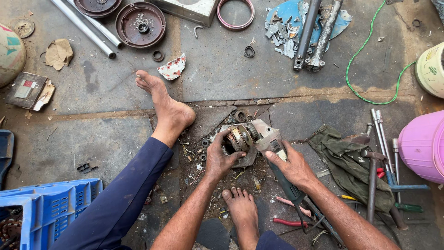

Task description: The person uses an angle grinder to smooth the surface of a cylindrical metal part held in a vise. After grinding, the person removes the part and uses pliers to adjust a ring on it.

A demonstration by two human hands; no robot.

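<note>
Lying on the floor [92,88] between two bare feet, a grinder [273,153] is gripped by the right hand [291,164], fingers closed round its body. Its gear head [240,137] (cover off) is clasped by the left hand [221,155]. Hammers [372,185] and a rag [344,159] are seen just right.

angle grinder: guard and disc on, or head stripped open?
Stripped open. The angle grinder head shows a bare gear part, no guard or disc; left hand grips it, right hand holds the body.
</note>
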